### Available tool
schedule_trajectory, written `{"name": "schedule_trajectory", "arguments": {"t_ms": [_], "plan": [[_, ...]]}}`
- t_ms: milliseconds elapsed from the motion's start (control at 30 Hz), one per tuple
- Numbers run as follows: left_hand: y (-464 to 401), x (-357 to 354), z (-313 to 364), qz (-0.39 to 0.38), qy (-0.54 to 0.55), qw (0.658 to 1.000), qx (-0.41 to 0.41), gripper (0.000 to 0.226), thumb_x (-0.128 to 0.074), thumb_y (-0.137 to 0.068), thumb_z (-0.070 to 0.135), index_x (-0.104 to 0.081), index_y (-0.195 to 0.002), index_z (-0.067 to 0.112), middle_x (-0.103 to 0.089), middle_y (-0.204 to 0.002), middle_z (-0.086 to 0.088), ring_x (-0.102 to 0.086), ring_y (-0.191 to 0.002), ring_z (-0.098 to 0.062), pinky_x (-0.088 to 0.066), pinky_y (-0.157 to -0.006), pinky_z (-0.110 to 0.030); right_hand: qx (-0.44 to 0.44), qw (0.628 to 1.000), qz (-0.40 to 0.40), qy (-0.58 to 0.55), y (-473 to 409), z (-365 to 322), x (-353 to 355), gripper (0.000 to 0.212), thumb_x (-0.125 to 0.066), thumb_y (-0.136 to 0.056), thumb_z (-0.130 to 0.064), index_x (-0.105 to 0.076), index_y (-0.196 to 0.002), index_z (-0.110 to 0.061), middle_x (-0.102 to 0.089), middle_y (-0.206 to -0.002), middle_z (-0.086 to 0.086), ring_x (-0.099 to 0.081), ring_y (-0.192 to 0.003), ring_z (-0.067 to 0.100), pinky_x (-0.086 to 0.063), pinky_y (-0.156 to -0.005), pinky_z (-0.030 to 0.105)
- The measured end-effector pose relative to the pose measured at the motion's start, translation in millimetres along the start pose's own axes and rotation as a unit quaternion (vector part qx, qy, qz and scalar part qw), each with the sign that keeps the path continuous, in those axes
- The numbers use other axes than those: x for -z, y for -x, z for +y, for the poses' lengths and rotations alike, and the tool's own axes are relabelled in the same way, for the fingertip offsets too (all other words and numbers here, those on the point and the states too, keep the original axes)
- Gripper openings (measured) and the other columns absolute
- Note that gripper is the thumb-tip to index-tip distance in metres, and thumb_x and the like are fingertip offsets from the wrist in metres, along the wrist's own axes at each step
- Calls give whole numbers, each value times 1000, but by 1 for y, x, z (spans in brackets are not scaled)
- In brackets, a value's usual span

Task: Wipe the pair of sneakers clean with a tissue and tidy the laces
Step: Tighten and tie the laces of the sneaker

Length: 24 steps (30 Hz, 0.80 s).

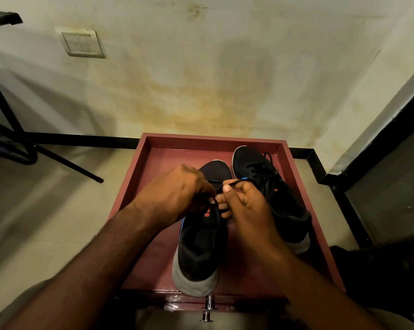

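Head view: two dark sneakers sat in a reddish-brown drawer (151, 167) with a metal knob (208, 310) at 6 o'clock.
Left hand (177, 189): closed over the near sneaker (199, 246), fingers curled around its black lace (215, 203) at the tongue.
Right hand (246, 206): closed, thumb and fingers pinching the other strand of lace (234, 183).
Near sneaker: centre of the drawer, grey heel toward 6 o'clock, toe toward 12, red logo on the tongue.
Far sneaker (268, 184): at 2 o'clock from the near one, just beside it, laces loose across the top.
Surroundings: stained cream wall (201, 79) at 12 o'clock, black chair legs (65, 160) at 9 o'clock.
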<state>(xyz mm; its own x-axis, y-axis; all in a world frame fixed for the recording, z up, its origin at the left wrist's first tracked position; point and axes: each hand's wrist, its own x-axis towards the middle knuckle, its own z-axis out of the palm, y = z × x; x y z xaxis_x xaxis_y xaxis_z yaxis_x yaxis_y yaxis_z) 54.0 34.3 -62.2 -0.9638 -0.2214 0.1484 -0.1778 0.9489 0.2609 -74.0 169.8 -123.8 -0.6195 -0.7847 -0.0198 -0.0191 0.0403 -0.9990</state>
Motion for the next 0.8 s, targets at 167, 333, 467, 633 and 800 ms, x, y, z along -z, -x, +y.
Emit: {"name": "schedule_trajectory", "arguments": {"t_ms": [167,333,467,633,800], "plan": [[3,-6,3,-10,-30,997,67,17,-54,-103,33,-66,-110,23,-56,-96,8,-51,-92,-13,-41,-82,-27,117,982,-24,148,8,-5,0,35,-79,-89,-13,-52,-108,-21,-73,-87,-2,-72,-78,9,-58,-69,22],[1,-12,2,-48,79,986,140,33,-43,-108,34,-52,-80,19,-52,-76,3,-45,-68,-11,-34,-69,-33,133,978,24,159,7,-2,0,39,-81,-88,-18,-48,-108,-19,-72,-84,-1,-74,-76,9,-62,-67,30],[2,-10,5,-90,212,944,235,43,-42,-110,36,-66,-96,3,-64,-80,-8,-55,-71,-26,-46,-70,-38,106,980,68,156,5,3,1,46,-85,-84,-27,-45,-107,-20,-71,-81,-1,-73,-72,10,-63,-67,43],[0,-14,4,-85,368,868,321,48,-45,-108,40,-65,-82,5,-43,-54,9,-36,-47,-5,-35,-50,-16,213,957,130,145,12,-6,-2,41,-82,-86,-21,-44,-102,-19,-58,-88,-1,-65,-71,15,-58,-60,35],[-1,-14,2,-95,414,849,315,45,-50,-106,42,-62,-75,11,-38,-56,1,-28,-49,-11,-24,-51,-28,272,925,25,264,16,-3,-3,23,-83,-85,-30,-72,-102,-19,-57,-102,-9,-59,-83,4,-50,-72,12]]}}
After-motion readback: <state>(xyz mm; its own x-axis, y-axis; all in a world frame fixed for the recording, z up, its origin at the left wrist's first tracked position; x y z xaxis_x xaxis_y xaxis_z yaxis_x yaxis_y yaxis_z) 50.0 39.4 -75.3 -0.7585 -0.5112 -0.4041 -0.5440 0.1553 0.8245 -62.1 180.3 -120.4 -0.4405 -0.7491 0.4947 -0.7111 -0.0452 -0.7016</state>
